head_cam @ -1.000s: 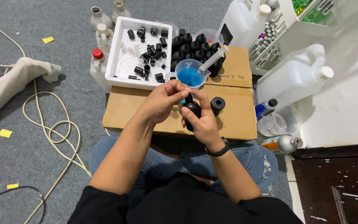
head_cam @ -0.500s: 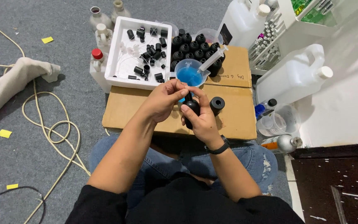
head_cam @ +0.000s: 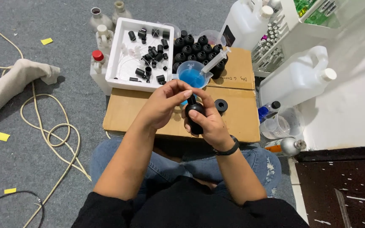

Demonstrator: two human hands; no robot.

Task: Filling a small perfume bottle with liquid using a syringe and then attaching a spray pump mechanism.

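Centre of frame, over the cardboard box (head_cam: 127, 112): right hand (head_cam: 210, 124) wrapped around a small black bottle (head_cam: 195, 114), body in the palm, neck pointing toward the upper part of the frame. Left hand (head_cam: 163, 103) sits to the left and slightly above, fingertips (head_cam: 186, 93) pinched together at the neck, probably on a cap, though it is hidden. Beaker of blue liquid (head_cam: 192, 77) with syringe (head_cam: 216, 61) just beyond.
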